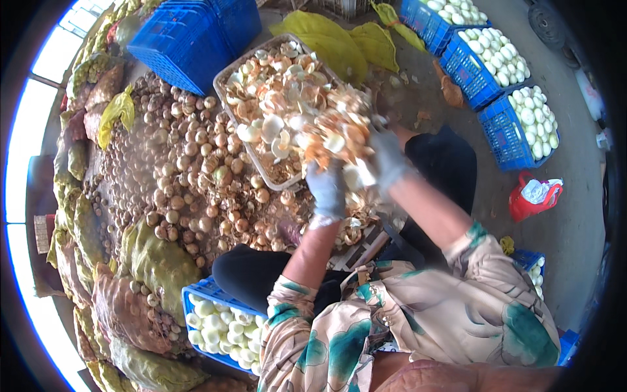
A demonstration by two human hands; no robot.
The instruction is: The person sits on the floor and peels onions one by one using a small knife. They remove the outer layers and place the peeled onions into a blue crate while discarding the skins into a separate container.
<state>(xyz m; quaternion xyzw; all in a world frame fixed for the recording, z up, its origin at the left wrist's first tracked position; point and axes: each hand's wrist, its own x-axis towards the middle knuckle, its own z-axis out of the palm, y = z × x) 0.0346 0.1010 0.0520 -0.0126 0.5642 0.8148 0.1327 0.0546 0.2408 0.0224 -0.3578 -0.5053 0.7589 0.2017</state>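
Note:
A loose heap of onion skins [338, 132] is clasped between my two gloved hands over the near right side of a shallow plastic tray [272, 182]. My left hand [325, 188], in a grey glove, supports the heap from the near side. On the right, my right hand [389, 157] presses against it; its fingers are blurred and partly hidden by the skins. More dry skins and pale peel pieces [279, 93] fill the tray. Beneath my hands, further onion skins [360, 225] lie between my legs.
Unpeeled onions [196, 147] spread over the floor at left, beside stuffed mesh sacks [156, 264]. Peeled onions fill a blue crate [196, 294] by my left knee and several blue crates [504, 132] at right. Blue crates [181, 44] stand behind. A red bag [531, 201] sits at right.

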